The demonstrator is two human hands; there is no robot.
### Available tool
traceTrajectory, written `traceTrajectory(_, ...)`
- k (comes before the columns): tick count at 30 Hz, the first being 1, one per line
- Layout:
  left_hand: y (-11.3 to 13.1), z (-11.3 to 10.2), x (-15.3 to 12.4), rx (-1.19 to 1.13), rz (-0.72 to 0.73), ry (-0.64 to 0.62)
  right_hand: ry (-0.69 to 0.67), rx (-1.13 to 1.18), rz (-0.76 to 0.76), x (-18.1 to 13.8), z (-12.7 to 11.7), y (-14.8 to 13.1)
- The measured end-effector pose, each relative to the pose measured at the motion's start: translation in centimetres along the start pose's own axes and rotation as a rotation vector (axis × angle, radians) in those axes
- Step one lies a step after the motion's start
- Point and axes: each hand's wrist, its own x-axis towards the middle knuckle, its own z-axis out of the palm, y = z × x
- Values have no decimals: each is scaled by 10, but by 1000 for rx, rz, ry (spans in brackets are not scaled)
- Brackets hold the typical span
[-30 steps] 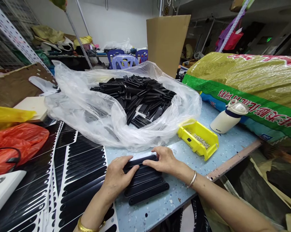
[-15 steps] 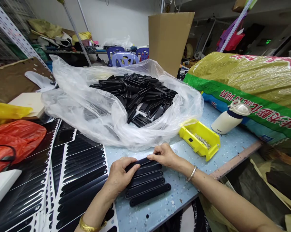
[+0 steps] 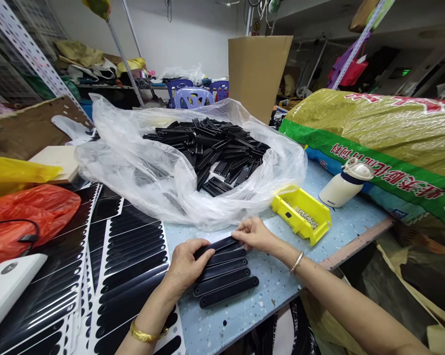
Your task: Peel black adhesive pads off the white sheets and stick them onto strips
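Several long black plastic strips (image 3: pixel 225 276) lie side by side on the pale blue table (image 3: pixel 266 301) near its front edge. My left hand (image 3: pixel 185 264) presses on the left ends of the strips, fingers curled over the topmost one. My right hand (image 3: pixel 255 234) pinches the right end of that topmost strip (image 3: pixel 217 245). Both wrists wear bangles. Sheets of black oval stickers (image 3: pixel 133 251) lie just left of my left hand.
A clear plastic bag (image 3: pixel 141 172) full of black plastic parts (image 3: pixel 215 148) sits behind the hands. A yellow bin (image 3: pixel 301 214) of small metal pieces and a white bottle (image 3: pixel 342 185) stand to the right. A large woven sack (image 3: pixel 373 133), orange bag (image 3: pixel 26 217) and cardboard box (image 3: pixel 259 69) surround.
My right hand has shifted from lying flat over the strips to pinching the right end of the topmost one. My left hand has stayed on the left ends.
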Motion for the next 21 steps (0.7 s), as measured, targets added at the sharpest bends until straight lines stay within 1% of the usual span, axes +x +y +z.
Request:
traceTrajectory(4,-1,-1,1,-38,-36,-25,80,-34,-52,-2,8,1)
traceTrajectory(9,0,-2,1,-45,-48,-13,45,-42,-35,-4,8,0)
traceTrajectory(11,3,-2,2,-33,-50,-3,60,-59,-66,-3,9,0)
traceTrajectory(13,7,-4,3,-6,-41,-20,87,-83,-112,0,12,-2)
traceTrajectory(16,14,-9,5,101,28,-46,107,-122,-192,4,15,-9)
traceTrajectory(18,19,-13,4,182,96,1,135,-105,-220,4,13,-18)
traceTrajectory(20,25,-17,-1,243,159,99,158,-13,-199,-1,10,-29)
traceTrajectory(21,28,-18,-5,262,187,148,148,55,-172,-6,10,-34)
